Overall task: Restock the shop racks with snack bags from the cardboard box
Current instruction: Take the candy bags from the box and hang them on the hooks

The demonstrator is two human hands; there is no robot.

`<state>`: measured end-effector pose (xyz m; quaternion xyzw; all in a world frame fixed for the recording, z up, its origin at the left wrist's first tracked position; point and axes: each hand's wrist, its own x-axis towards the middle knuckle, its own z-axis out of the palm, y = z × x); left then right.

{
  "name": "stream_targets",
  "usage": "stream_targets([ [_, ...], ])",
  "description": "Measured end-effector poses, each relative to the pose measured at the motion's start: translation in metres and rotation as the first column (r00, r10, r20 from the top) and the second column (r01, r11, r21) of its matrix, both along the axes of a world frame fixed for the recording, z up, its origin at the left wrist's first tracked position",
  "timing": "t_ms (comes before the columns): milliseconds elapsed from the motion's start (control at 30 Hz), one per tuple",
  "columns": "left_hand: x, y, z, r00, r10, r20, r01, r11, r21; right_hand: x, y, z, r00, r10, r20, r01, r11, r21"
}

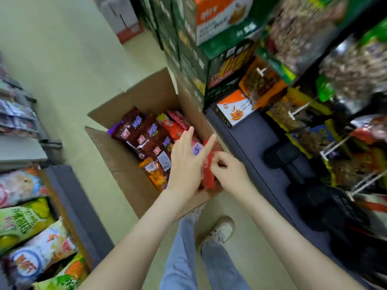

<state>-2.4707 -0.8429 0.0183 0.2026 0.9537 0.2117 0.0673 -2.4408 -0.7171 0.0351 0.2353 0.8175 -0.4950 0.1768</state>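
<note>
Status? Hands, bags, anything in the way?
Left hand open, fingers straight over the snack bags. Right hand pinches a red bag inside the cardboard box. Flaps open, nothing blocking.

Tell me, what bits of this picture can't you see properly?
Head view:
- Bags under the left hand and right hand: covered by the hands, so whether the right hand pinches more than the red bag is unclear.
- Bottom of the cardboard box: buried under the top bags.
- Right rack packets: blurred, print unreadable.
- Left shelf bags: cut off by the picture edge.
</note>
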Motion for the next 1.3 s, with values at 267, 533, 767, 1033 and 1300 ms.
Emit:
stream_targets([
  [267,-0.061,0.04,0.21,0.839,-0.329,-0.433,0.31,0.943,-0.116,-0.01,0.065,0.219,0.949,0.16,-0.272,-0.147,0.987,0.066],
  [533,-0.084,0.101,0.372,0.75,-0.272,-0.604,0.356,0.934,0.021,-0.018,0.113,0.369,0.819,0.202,-0.537,0.0,0.935,0.353],
  [767,-0.109,0.151,0.493,0.723,-0.457,-0.518,0.597,0.79,0.137,-0.022,0.153,0.475,0.704,0.139,-0.696,0.283,0.845,0.454],
  [1033,-0.118,0.191,0.57,0.59,-0.51,-0.626,0.792,0.514,0.328,-0.008,0.169,0.549,0.514,0.085,-0.854,0.571,0.709,0.414],
  [1300,-0.108,0.237,0.622,0.617,-0.461,-0.638,0.782,0.452,0.429,0.008,0.194,0.603,0.424,0.068,-0.903,0.714,0.589,0.38],
])
